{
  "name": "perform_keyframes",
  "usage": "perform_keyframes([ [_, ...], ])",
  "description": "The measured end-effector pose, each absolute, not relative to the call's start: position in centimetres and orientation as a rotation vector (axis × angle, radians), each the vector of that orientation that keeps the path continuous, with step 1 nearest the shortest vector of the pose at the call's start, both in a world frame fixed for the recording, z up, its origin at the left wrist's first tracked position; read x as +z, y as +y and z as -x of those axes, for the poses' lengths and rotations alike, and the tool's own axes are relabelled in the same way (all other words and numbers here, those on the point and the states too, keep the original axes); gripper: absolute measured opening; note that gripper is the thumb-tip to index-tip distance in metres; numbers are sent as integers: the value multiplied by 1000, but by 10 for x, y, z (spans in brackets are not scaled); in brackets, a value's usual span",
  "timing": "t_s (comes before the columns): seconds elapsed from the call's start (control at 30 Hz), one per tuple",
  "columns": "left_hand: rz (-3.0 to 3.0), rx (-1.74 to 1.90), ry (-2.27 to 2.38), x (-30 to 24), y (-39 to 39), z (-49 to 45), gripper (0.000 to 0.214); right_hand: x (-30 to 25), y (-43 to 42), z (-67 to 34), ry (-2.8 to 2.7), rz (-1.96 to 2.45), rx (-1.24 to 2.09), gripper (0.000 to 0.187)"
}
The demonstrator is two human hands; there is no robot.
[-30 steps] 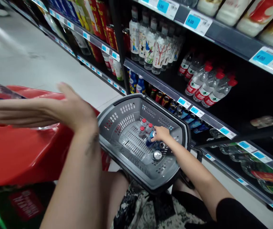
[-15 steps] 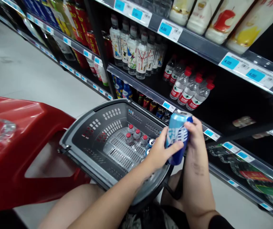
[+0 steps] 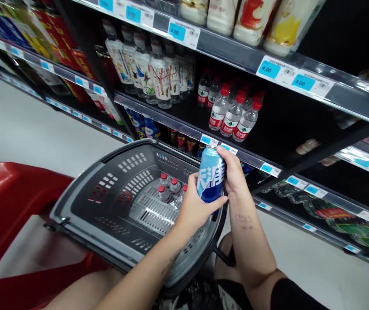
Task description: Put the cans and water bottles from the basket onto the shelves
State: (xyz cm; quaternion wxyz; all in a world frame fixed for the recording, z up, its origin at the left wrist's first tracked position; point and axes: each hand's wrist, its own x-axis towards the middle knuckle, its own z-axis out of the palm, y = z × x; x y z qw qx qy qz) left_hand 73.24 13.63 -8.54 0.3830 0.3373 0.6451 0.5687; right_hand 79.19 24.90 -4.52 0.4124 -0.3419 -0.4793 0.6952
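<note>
A light-and-dark-blue drink can (image 3: 210,174) with large white lettering is held upright, slightly tilted, over the right side of the basket. My left hand (image 3: 195,202) grips it low, thumb across the front. My right hand (image 3: 232,170) wraps its far right side near the top. Beneath them is the grey shopping basket (image 3: 107,232), its rim wide at the left. Several small red-capped water bottles (image 3: 169,189) stand inside it; my left hand hides part of the basket's contents.
Shelves rise ahead, with red-labelled water bottles (image 3: 232,116), printed clear bottles (image 3: 157,75) and price tags (image 3: 270,69). A lower shelf edge (image 3: 178,127) runs just behind the basket. A red plastic structure (image 3: 19,198) stands on the left, beside the floor (image 3: 42,125).
The can has turned so its white lettering faces me more squarely. Both hands still hold it. The view has shifted, so shelves, basket and hands appear farther left.
</note>
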Motion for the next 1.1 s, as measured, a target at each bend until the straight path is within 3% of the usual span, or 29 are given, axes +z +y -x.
perform_keyframes([
  [0.23, -1101, 1319, 2217, -90, 132, -735, 71, -40, 250, -800, -1378, 876, 1791, 45],
  [0.4, -1225, 1347, 2002, -81, 132, -721, 69, -46, 257, -794, -1185, 934, 1603, 40],
  [0.53, -1206, 1066, 1865, -71, 132, -709, 61, -54, 267, -797, -1103, 949, 1625, 41],
  [0.63, -1252, 961, 1946, -76, 132, -707, 49, -55, 271, -803, -1216, 919, 1654, 44],
  [0.73, -1358, 1030, 2065, -87, 132, -707, 57, -47, 271, -814, -1568, 864, 1604, 51],
  [0.87, -1687, 1042, 2031, -89, 133, -700, 69, -18, 260, -839, -1804, 880, 1165, 52],
  [1.0, -1989, 958, 2208, -81, 134, -690, 52, 15, 248, -883, -1711, 1050, 488, 62],
  [1.1, -2046, 987, 2261, -79, 133, -687, 45, 19, 257, -915, -1702, 1285, 227, 61],
])
